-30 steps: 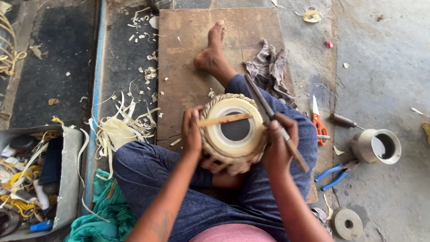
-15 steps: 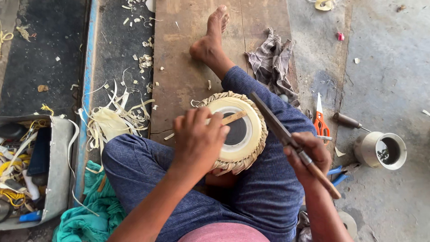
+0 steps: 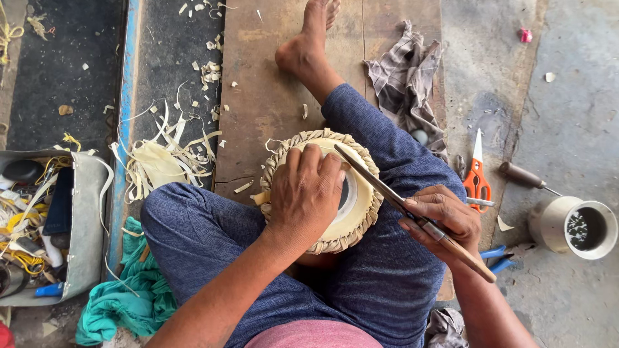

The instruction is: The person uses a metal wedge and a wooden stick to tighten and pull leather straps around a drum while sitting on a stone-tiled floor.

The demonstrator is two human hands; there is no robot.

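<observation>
A small round drum (image 3: pixel 361 212) with a pale skin, a dark centre patch and a braided rim rests on my lap between my blue-trousered legs. My left hand (image 3: pixel 303 193) lies flat over the drum's skin and covers most of it. My right hand (image 3: pixel 442 219) grips a long flat metal tool with a wooden handle (image 3: pixel 412 212). Its blade slants up and left, and its tip lies over the upper part of the skin. A thin wooden stick (image 3: pixel 260 198) pokes out from under my left hand.
A wooden board (image 3: pixel 264 84) lies under my bare foot (image 3: pixel 309 42). A checked rag (image 3: pixel 406 77), orange scissors (image 3: pixel 476 177), a small awl (image 3: pixel 525 177), blue pliers (image 3: pixel 498 256) and a white cup (image 3: pixel 574 227) are at the right. Pale shavings (image 3: pixel 158 161), a green cloth (image 3: pixel 122 299) and a cluttered grey box (image 3: pixel 80 222) are at the left.
My left hand has moved from the drum's left edge onto the top of the skin. My right hand has slid the tool down and to the right.
</observation>
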